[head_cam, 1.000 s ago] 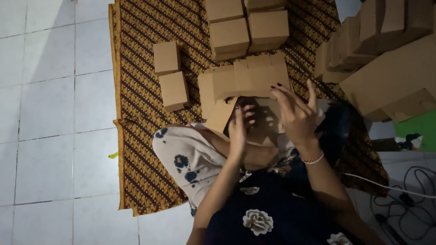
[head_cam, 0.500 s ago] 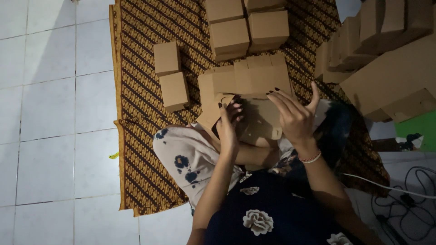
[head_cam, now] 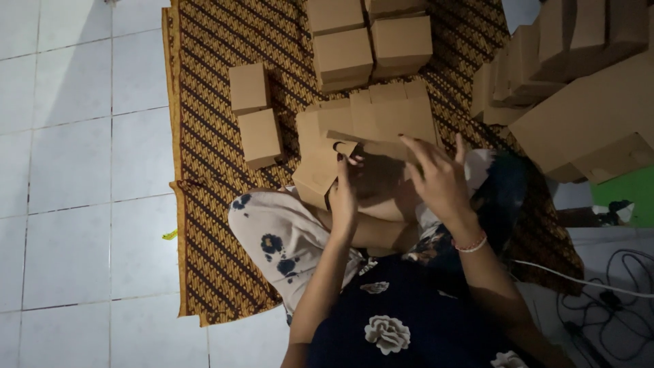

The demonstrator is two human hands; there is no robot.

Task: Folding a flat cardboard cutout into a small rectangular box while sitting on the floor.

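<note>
Cardboard box [head_cam: 371, 178], half folded, sits mid-frame over her lap; left hand [head_cam: 343, 197] grips its near edge, right hand [head_cam: 439, 180] presses fingers spread on a flap. Beyond, finished boxes [head_cam: 255, 112] dot the patterned mat [head_cam: 204, 157], upper frame.

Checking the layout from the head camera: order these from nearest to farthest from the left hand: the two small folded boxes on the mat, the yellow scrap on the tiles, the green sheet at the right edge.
From the left hand:
1. Two small folded boxes, up-left on the mat.
2. Yellow scrap, left on the tiles.
3. Green sheet, far right.
</note>
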